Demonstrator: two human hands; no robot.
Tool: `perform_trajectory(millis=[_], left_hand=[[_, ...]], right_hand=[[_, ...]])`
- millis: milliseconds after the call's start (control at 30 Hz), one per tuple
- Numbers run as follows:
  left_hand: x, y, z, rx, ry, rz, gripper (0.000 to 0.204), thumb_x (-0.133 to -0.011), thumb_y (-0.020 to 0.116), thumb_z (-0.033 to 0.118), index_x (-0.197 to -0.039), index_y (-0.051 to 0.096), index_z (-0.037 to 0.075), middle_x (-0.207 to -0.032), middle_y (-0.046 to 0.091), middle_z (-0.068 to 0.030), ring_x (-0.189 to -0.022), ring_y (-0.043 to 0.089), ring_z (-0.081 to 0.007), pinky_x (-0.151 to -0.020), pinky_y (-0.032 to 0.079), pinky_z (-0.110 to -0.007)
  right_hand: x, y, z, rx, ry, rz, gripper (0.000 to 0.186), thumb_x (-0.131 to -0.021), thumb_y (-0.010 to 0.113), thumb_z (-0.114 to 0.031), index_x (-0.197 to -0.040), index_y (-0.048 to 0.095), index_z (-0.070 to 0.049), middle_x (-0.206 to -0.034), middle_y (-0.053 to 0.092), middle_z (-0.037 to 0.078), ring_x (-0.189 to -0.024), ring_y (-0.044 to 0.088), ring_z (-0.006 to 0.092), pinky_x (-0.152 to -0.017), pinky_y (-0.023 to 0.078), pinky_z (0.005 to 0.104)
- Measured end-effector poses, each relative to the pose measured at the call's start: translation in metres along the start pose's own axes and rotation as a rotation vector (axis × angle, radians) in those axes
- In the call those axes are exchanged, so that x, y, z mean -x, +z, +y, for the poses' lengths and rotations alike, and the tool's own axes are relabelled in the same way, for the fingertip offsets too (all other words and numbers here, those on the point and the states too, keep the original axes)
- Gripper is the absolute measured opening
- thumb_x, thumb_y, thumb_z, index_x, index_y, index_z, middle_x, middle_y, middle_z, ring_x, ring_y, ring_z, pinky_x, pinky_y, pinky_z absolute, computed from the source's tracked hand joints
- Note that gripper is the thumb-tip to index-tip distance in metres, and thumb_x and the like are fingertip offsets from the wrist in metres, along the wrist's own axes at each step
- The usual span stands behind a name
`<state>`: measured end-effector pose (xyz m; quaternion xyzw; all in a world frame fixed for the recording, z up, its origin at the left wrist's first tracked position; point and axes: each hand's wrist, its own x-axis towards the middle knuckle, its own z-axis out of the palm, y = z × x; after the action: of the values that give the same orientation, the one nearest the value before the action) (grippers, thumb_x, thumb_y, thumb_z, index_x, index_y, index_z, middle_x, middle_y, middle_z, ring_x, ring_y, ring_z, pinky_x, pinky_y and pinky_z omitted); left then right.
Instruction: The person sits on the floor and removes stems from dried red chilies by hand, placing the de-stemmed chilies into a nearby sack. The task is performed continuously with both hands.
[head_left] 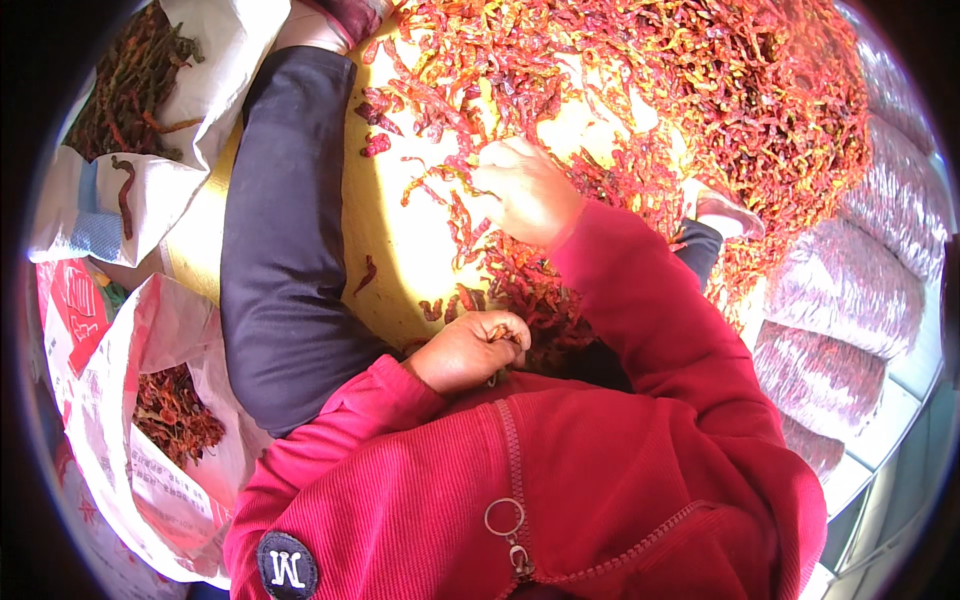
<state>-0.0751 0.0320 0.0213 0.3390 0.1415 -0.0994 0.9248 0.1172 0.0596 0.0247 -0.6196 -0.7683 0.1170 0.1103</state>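
Two bare hands among dried red peppers point(478, 108), seen from above. The fingers of the right hand point(530, 192) are bent and narrow, their tips at the loose peppers strewn over the yellow ground point(405, 265); whether they grip one cannot be told. The fingers of the left hand point(468, 350), nearer the body, are curled inward (their contents, if any, are largely hidden). Peppers lie between the two hands and beyond the right fingers; the main heap point(765, 110) spreads ahead and to their right. To the left of both sets of fingers, past a dark trouser leg point(290, 220), stand two open sacks: the farther sack point(235, 50) contains darker peppers point(130, 90), the nearer sack point(165, 495) reddish ones. Well to the right of the fingers, filled clear bags point(848, 285) lie in a row.
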Motion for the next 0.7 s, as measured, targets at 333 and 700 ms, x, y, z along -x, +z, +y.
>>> perform_trajectory(millis=[333, 700], left_hand=[[-0.003, -0.004, -0.006, 0.044, 0.028, 0.060, 0.009, -0.072, 0.043, 0.001, -0.075, 0.049, 0.005, -0.062, 0.047, 0.0020, -0.050, 0.041, -0.0049, -0.044, 0.034, -0.020], [-0.003, -0.008, -0.004, -0.038, 0.005, 0.069, 0.007, -0.075, 0.044, 0.000, -0.077, 0.050, 0.003, -0.069, 0.049, 0.0000, -0.065, 0.045, -0.0069, -0.060, 0.037, -0.021]], right_hand=[[-0.021, 0.005, 0.056, -0.327, 0.496, -0.018, 0.027, -0.075, 0.048, -0.010, -0.101, 0.044, -0.003, -0.087, 0.055, 0.014, -0.082, 0.054, 0.0230, -0.069, 0.042, 0.0305], [-0.047, 0.028, 0.065, -0.009, 0.661, -0.126, 0.031, -0.071, 0.056, -0.022, -0.093, 0.051, -0.002, -0.089, 0.055, 0.020, -0.084, 0.053, 0.0312, -0.073, 0.041, 0.0366]])
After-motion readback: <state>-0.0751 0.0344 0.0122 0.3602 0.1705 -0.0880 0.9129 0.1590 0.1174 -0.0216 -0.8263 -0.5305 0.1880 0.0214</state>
